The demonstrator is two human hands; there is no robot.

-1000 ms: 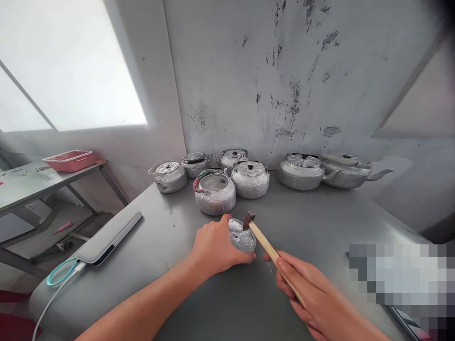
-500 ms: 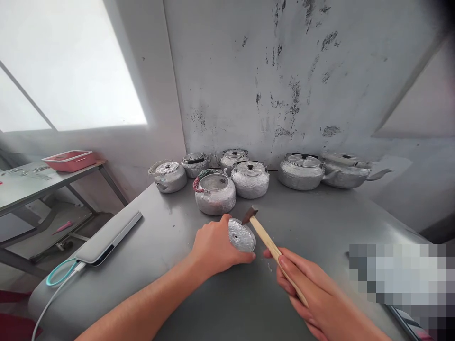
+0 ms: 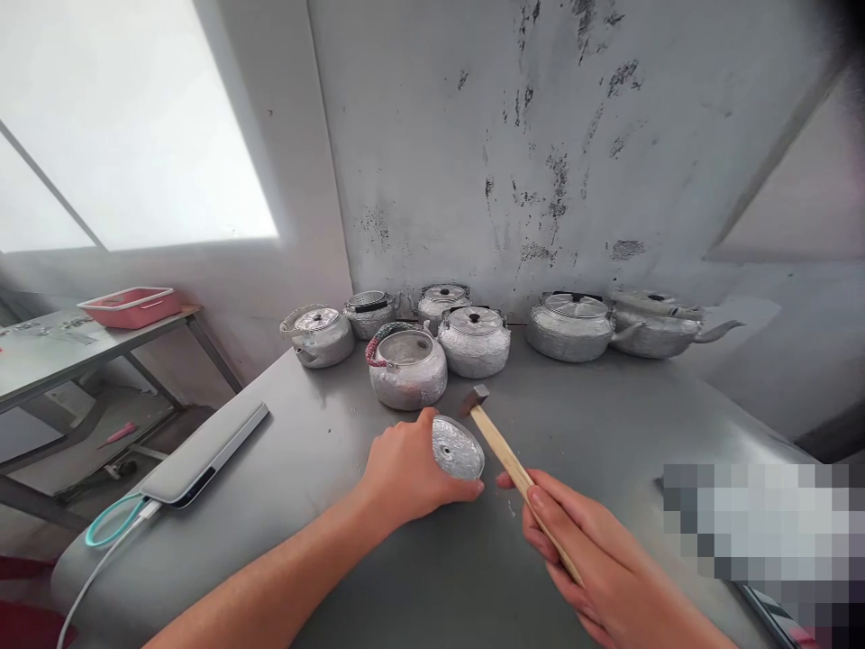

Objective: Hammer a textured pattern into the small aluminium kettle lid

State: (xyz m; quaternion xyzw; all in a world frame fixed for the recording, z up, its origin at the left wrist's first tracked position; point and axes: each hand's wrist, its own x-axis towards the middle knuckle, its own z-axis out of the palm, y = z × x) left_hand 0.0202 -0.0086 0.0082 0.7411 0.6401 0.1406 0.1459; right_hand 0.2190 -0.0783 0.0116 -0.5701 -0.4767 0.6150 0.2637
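Observation:
A round silvery kettle lid [image 3: 458, 448] with a small hole at its centre is gripped at its edge by my left hand [image 3: 409, 464], just above the grey table [image 3: 317, 469]. The hand hides the lid's left part. Wrapped round the wooden handle of a hammer [image 3: 504, 452] are the fingers of my right hand [image 3: 574, 541]. The hammer's dark metal head is beside the lid's upper right edge; whether they touch I cannot tell. Directly behind the lid stands a lidless kettle [image 3: 409, 379] with a red and green wrapped handle.
Several silvery kettles, among them a lidded kettle [image 3: 474, 347] and a long-spouted kettle [image 3: 655, 329], line the wall side. A grey power bank [image 3: 203, 455] with a cable lies left. A pink basket [image 3: 130, 308] sits on a side table. A blurred patch covers the right.
The hammer head has lifted slightly and tilted, with my right hand still round its handle. My left hand keeps its hold on the lid. The view has shifted a little.

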